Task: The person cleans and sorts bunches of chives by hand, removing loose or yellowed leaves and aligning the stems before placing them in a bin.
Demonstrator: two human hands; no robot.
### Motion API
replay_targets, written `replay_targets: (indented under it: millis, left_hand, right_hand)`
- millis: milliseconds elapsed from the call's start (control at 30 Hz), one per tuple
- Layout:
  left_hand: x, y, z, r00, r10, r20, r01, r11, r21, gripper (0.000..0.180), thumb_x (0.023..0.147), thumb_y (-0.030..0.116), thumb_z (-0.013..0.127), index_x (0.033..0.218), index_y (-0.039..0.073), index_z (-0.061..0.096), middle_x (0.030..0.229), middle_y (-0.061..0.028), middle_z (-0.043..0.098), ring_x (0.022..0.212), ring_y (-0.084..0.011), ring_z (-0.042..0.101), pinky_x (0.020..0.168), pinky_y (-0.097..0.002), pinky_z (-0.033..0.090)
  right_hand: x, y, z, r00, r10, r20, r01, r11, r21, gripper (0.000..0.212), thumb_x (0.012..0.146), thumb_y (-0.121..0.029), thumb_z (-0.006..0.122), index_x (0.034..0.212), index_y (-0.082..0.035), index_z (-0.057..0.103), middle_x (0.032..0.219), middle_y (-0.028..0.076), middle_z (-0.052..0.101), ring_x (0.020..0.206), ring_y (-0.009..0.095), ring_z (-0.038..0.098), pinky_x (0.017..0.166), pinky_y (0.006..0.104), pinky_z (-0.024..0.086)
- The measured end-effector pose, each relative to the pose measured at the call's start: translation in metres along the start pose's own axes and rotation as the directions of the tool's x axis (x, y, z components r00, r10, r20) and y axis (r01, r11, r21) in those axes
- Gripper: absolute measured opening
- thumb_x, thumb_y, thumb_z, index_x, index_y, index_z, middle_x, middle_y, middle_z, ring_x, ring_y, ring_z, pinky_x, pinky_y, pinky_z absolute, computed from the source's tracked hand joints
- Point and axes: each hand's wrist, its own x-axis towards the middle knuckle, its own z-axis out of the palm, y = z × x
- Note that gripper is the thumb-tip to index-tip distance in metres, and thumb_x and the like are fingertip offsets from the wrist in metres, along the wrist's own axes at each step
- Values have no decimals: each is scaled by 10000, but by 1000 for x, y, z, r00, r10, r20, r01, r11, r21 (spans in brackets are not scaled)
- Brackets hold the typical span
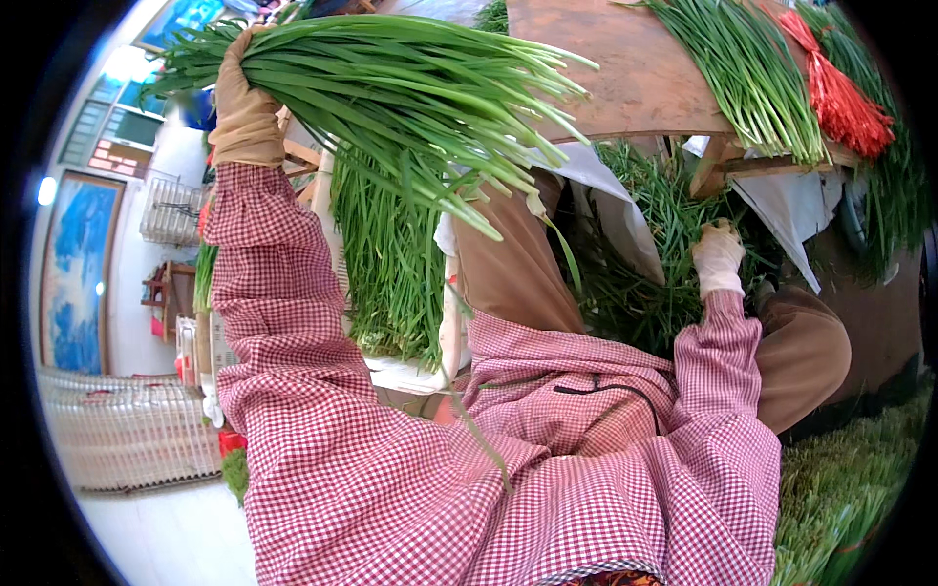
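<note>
My left hand [247, 107], in a tan glove, is closed round the leafy end of a large bunch of garlic chives [410, 83]. The bunch is raised at the upper left, its pale cut ends fanned out to the right. A few stalks droop below the rest. My right hand [718, 252], in a pale glove, is low between my knees, over a heap of loose green leaves [645, 205]. Its fingers look curled in, and anything inside them is hidden.
Ahead is a brown wooden board [616, 78] with more chives [747, 83] and a bundle of red ties [845, 103] at its right. A white crate [449, 332] of upright chives [391, 264] stands beside my left leg. White sheeting [625, 220] hangs below the board. Cut greens [860, 488] lie lower right.
</note>
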Motion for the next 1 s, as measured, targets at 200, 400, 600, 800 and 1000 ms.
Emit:
replay_targets:
  millis: [200,400,600,800,1000]
  left_hand:
    - [-7,8,16,995,-6,-103,4,1000,-16,160,864,110,509,918,-14,594,907,-127,632,829,-227,613,769,-316,525]
    - [-25,1,56,992,126,-29,-124,989,76,195,888,123,491,1019,-10,549,981,-97,618,877,-182,599,798,-278,515]
    - [5,8,21,815,320,483,-441,883,158,219,903,128,470,1072,-9,498,1042,-85,589,989,-153,542,927,-275,430]
    - [23,-1,5,806,414,422,-570,733,371,194,904,121,456,1040,-12,498,997,-100,591,890,-164,581,847,-289,480]
    - [-6,13,49,979,189,-81,-182,980,81,220,935,153,386,973,3,542,883,-88,614,766,-159,599,674,-257,516]
  right_hand:
    - [-18,-85,-59,891,-418,-175,294,240,925,711,763,-478,593,1268,-8,420,1298,176,428,1205,273,403,981,350,340]
    - [-17,-133,-77,558,-774,-299,-364,-552,750,483,889,-394,481,1213,-41,424,1074,103,550,798,118,518,614,237,423]
    - [-24,-120,-98,618,-728,-297,-440,-634,636,276,904,-329,479,1011,-77,513,613,-39,402,438,18,270,378,168,216]
    - [-32,-98,-99,723,-670,-169,-184,-423,887,295,897,-190,487,1130,-15,537,563,-76,360,435,16,271,374,173,201]
    - [-8,-34,-3,955,-285,80,258,934,248,368,839,-275,488,1084,-18,582,1110,216,558,1016,284,558,873,378,431]
